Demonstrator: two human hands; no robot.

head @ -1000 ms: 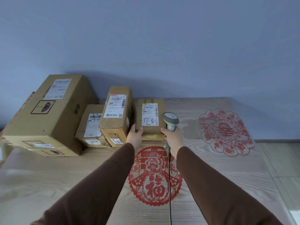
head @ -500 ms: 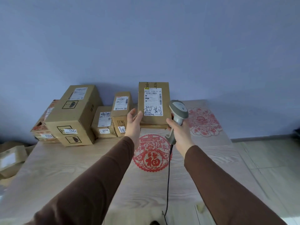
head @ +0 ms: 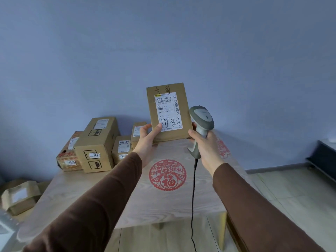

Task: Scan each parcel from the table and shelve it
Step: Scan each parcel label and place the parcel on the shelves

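With left hand [head: 145, 140] gripping the labelled parcel [head: 170, 113] upright and right hand [head: 204, 144] clasping the barcode scanner [head: 201, 122], scanning is in hand; next, aim scanner at label [head: 168, 110].

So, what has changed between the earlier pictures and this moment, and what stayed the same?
The small parcel has come up off the table: a second ago it lay beside the other boxes, and now the left hand holds it upright in the air, label facing the camera. The right hand rose with it and still grips the scanner, touching the parcel's right edge. The stacked boxes stayed in place.
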